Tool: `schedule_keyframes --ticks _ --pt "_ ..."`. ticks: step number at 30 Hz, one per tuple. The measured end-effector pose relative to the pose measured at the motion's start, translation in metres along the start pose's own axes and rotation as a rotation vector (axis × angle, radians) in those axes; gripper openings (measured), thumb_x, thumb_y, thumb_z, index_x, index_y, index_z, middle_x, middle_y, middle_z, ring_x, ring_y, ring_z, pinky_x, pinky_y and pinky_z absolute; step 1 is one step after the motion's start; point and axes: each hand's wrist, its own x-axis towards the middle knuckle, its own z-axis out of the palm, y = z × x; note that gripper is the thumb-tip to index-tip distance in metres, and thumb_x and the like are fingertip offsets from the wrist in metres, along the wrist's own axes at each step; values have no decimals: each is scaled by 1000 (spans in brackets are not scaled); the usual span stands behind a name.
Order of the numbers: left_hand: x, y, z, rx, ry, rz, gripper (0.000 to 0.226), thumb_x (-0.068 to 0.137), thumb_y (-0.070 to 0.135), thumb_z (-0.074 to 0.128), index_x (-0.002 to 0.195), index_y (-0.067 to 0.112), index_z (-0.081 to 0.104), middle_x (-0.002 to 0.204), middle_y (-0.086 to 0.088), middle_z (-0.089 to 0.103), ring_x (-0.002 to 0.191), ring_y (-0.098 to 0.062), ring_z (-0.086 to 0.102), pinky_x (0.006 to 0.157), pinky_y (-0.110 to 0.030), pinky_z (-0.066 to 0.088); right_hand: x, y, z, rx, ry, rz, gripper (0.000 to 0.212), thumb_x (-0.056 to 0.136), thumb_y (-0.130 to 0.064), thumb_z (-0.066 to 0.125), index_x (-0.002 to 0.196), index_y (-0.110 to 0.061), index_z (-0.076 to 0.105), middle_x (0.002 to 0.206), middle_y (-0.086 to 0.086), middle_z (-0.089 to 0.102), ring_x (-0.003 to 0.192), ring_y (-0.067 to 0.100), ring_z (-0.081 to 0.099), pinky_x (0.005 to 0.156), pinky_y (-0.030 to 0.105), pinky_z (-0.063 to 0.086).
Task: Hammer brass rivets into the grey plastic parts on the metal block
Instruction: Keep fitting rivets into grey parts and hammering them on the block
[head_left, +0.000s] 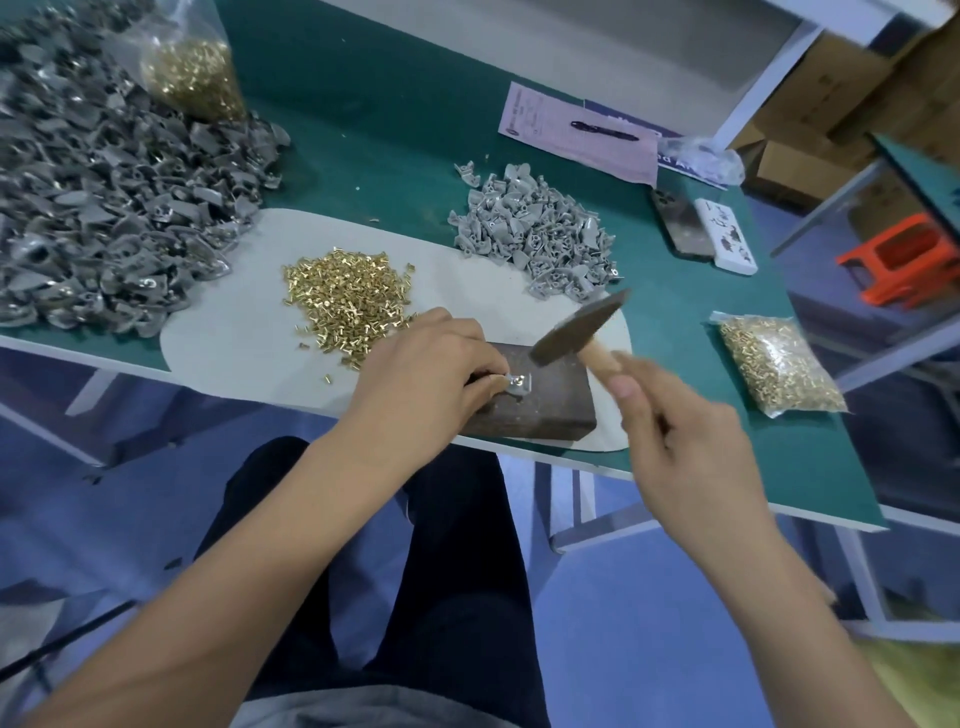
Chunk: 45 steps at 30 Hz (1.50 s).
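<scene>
One grey part (518, 385) sits on the block (540, 400), pinched by the left hand (431, 379). The hammer (576, 330) (blurred) hangs just above and right of it, its handle gripped in the right hand (685, 447), the nearer striker.

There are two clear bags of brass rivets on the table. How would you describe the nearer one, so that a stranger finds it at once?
Start at the dark metal block on the pale mat. Look to its right, past the hammer, onto the green table. There the small bag of rivets lies flat and alone; the other bag stands far back among the dark grey parts.
</scene>
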Motion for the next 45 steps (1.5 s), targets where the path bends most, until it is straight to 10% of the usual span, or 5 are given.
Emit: schedule_keyframes --ticks 35,39,45 --pt "4 3 -3 72 -44 -17 15 95 46 60 99 42 74 94 14 62 95 -13 48 65 -29 37 -14 -4 11 144 128 40 31 105 -52 38 129 -50 57 67 -19 55 55 11 44 54 31 41" --pt "4 6 -4 86 -52 -12 16 96 45 60 103 42 73 96 13 63 96 -15 49 65 -30 35 -10 1 11 -18 -55 43 41 97 -62 37 125 -47 62 60 -26 51 51 8 39 54 34 40" --pt "4 6 -4 89 -49 -19 17 96 46 59 104 42 73 98 14 63 96 -13 49 64 -29 33 -1 25 15 -31 106 226 35 106 -50 37 138 -50 52 105 -15 71 93 17 63 74 39 48"
